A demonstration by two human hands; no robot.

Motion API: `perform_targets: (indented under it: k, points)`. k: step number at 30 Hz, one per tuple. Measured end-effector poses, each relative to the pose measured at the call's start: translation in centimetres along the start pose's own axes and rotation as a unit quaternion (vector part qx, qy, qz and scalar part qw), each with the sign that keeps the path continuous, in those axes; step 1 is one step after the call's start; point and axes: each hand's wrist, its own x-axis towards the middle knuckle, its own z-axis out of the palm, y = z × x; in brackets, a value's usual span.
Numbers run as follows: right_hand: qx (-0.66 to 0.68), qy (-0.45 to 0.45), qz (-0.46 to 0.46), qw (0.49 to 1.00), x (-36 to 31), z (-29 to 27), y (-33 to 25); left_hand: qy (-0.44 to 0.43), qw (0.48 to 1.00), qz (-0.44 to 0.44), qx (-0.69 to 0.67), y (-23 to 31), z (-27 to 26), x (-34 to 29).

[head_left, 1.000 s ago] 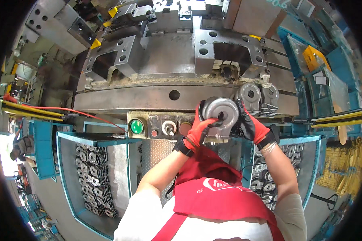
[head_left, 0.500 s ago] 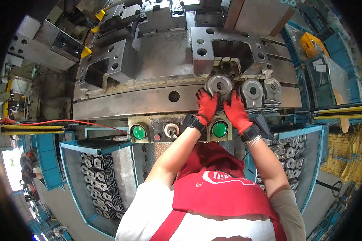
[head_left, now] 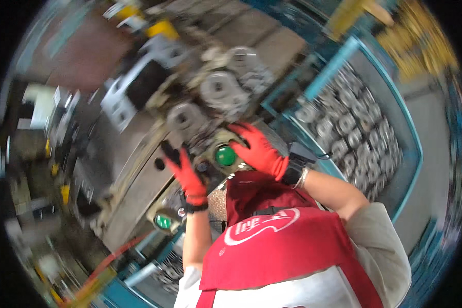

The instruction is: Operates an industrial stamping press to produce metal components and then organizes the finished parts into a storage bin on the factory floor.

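Both my hands wear red gloves with dark fingertips. My left hand (head_left: pixel 187 177) is over the front edge of the metal press bed (head_left: pixel 138 185), its fingers stretched apart with nothing in them. Beside the right green button (head_left: pixel 225 155) is my right hand (head_left: pixel 262 154), fingers spread; whether it touches the button I cannot tell. Just beyond my hands, a ring-ended metal part (head_left: pixel 184 119) lies on the bed edge. Next to it, a second ring-shaped part (head_left: pixel 219 88) and a third ring-shaped part (head_left: pixel 242 59) rest on stacked metal pieces. Motion blurs their details.
Another green button (head_left: pixel 162 222) sits on the control panel at lower left. To the right stands a blue-framed bin (head_left: pixel 413 154) filled with metal parts (head_left: pixel 351 133). A second bin with parts (head_left: pixel 169 272) shows at lower left. A steel die block (head_left: pixel 119 105) stands on the press.
The whole view has swung round to the right and blurred. My hands have come off the ring-ended part and moved apart, the right one back beside the green button.
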Motion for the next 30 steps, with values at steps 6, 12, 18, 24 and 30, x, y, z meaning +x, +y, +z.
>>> perform_targets:
  k: [6,12,18,24,30]
  points:
    - [0.04,-0.004,0.24,0.97,-10.0,-4.8,8.3,-0.286,0.952,-0.024,0.109,0.3,6.7,-7.4]
    - [0.065,-0.031,0.297,0.952,-18.1,-11.2,12.6,-0.557,0.8,-0.203,0.091,-3.4,17.4,-12.5]
    - [0.171,0.049,0.4,0.899,-26.2,-19.9,16.4,-0.618,0.677,-0.382,0.123,-9.0,26.9,-19.7]
    - [0.148,0.162,0.411,0.885,-34.4,-22.6,24.8,-0.528,0.683,-0.478,0.161,-16.0,33.0,-22.3]
    - [0.283,0.156,0.478,0.816,-32.6,-26.8,26.4,-0.333,0.736,-0.584,0.081,-23.7,34.2,-19.8]
